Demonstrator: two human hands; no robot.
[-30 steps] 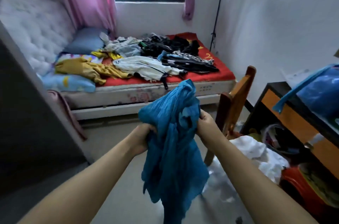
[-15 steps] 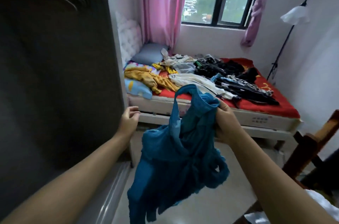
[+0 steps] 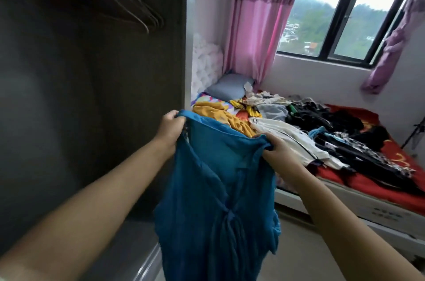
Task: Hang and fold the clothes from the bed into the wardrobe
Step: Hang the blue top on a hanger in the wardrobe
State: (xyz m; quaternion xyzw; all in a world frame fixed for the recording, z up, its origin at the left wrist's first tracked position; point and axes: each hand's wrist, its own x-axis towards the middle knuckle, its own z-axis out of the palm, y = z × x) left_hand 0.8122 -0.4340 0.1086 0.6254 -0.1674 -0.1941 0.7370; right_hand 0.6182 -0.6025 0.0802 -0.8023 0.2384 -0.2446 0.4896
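- A person holds a blue garment (image 3: 216, 188) up by its top edge, spread between both hands in front of an open wardrobe (image 3: 92, 96).
- The left hand (image 3: 171, 128) grips one upper corner of the fabric, fingers curled over the edge at the wardrobe's opening.
- The right hand (image 3: 274, 147) pinches the other upper corner, thumb and fingers clamped on the cloth, slightly lower than the left.
- The garment hangs down between the forearms, with a gathered knot of fabric near its middle and its lower hem running out of view at the bottom.
- Several empty hangers (image 3: 135, 11) hang on a rail inside the dark wardrobe, above and to the left of the hands.
- Behind the garment, a bed (image 3: 368, 207) with a red cover carries a heap of clothes (image 3: 299, 128): yellow, white, grey, black and patterned pieces lie tangled across it.
- A grey pillow (image 3: 226, 88) sits at the head of the bed, beside a white padded headboard (image 3: 205, 66).
- A pink curtain (image 3: 257, 20) hangs next to a dark-framed window (image 3: 345, 11) showing green hills.
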